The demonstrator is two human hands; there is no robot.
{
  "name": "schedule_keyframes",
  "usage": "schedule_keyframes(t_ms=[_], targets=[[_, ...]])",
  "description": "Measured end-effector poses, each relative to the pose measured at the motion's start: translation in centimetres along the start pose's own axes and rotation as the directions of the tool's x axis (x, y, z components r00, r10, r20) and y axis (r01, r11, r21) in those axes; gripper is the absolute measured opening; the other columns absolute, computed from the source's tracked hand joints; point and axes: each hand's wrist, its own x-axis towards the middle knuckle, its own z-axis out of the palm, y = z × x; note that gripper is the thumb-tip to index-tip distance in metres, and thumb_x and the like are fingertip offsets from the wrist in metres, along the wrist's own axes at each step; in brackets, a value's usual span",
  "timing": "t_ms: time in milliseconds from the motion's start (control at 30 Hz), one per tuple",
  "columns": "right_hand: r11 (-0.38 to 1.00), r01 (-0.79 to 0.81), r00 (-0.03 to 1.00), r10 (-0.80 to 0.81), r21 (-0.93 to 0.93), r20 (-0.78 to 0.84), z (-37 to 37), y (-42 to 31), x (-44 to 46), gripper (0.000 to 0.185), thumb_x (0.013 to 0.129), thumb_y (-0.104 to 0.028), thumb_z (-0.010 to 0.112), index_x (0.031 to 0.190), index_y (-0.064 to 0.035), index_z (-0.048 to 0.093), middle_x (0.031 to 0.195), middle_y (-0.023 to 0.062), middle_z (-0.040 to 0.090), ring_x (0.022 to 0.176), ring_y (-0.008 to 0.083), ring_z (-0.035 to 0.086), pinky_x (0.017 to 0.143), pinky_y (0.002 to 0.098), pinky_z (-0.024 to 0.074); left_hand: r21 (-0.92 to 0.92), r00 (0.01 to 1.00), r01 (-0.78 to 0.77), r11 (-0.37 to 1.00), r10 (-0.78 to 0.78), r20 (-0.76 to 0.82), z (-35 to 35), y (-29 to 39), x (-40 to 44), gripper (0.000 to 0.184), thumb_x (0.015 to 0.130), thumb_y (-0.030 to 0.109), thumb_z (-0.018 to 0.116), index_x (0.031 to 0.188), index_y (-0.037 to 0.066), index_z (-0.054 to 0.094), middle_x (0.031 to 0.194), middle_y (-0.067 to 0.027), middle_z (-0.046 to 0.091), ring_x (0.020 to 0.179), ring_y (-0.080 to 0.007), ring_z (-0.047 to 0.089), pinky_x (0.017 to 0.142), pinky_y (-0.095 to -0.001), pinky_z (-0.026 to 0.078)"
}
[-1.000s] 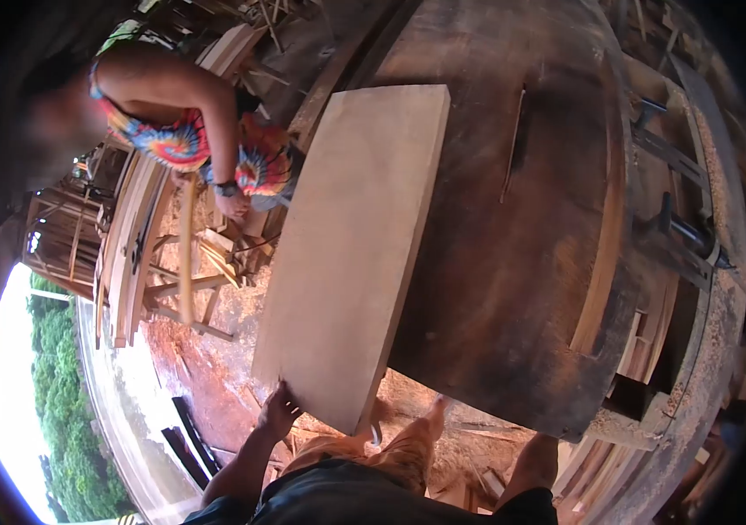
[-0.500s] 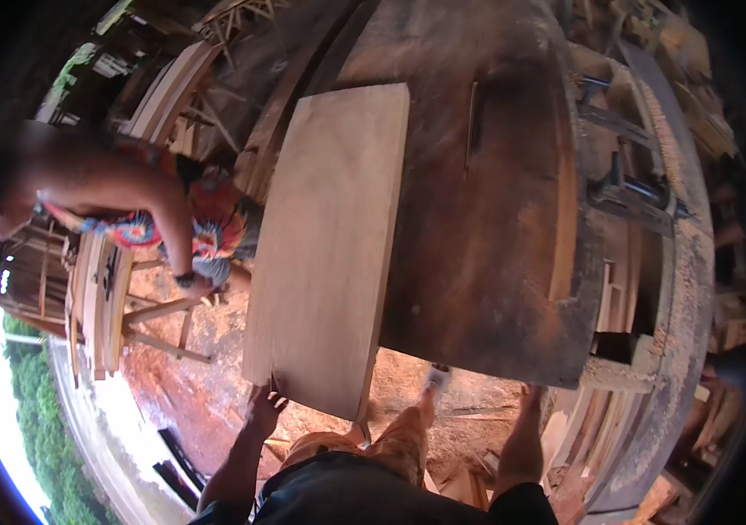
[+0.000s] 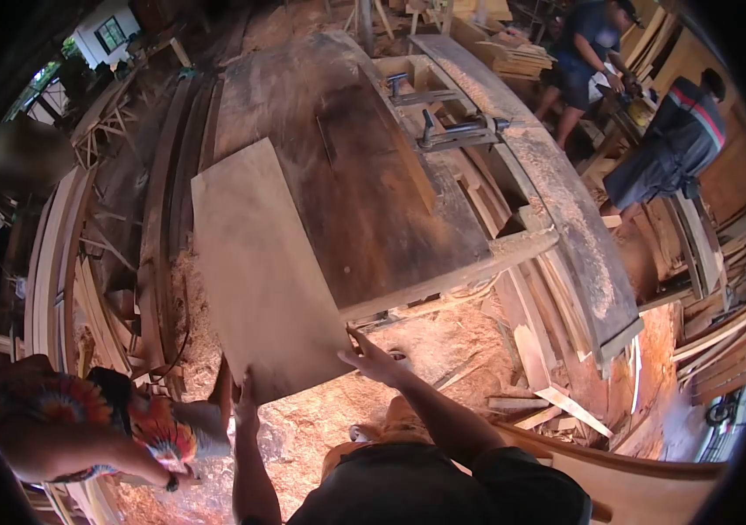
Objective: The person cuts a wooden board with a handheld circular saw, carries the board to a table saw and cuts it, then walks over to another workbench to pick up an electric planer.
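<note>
A wide, flat wooden board (image 3: 259, 271) lies aslant, its far part along the left side of a dark, stained worktable (image 3: 381, 175) and its near end jutting past the table's front edge. My left hand (image 3: 247, 395) grips the board's near left corner, thumb on the upper face and the other fingers partly hidden. At the near right corner, my right hand (image 3: 373, 359) holds the long edge, with its thumb over the wood. Nothing else is in either hand.
Clamps (image 3: 460, 133) sit in the open frame right of the table, beside a shaving-strewn beam (image 3: 556, 166). A person in a colourful shirt (image 3: 84, 420) is close on my left; two people work at far right. Offcuts (image 3: 556, 407) and sawdust cover the ground.
My view has swung to the right. My right hand has risen from beside my leg and taken hold of the board's right edge. My left hand stays at the near left corner.
</note>
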Motion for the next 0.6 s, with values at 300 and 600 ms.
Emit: schedule_keyframes(t_ms=[300,600], targets=[[0.943,0.206,0.922,-0.276,-0.26,-0.27,-0.4,6.3,-3.4,0.069,0.091,-0.048,0.058,0.144,-0.009,0.038,0.114,0.0248,0.063,0.107,0.0318,0.063,0.088,0.0388,0.0505,0.191,0.986,-0.166,0.967,0.166,0.015,2.4,-2.5,-6.9,0.06,0.095,0.032,0.058,0.141,-0.002,0.039,0.134,-0.0162,0.051,0.121,-0.0228,0.048,0.103,-0.0343,0.037],[0.943,0.156,0.778,0.066,0.294,-0.624,-10.7,22.2,-16.5,0.045,0.096,-0.039,0.053,0.129,-0.0076,0.05,0.105,0.0084,0.063,0.078,0.0169,0.063,0.068,0.0313,0.0516,0.111,0.999,-0.022,0.994,0.026,-0.034,0.9,-4.4,-13.0,0.059,0.096,0.031,0.056,0.144,0.002,0.036,0.139,-0.0126,0.047,0.126,-0.0247,0.046,0.107,-0.0361,0.034]])
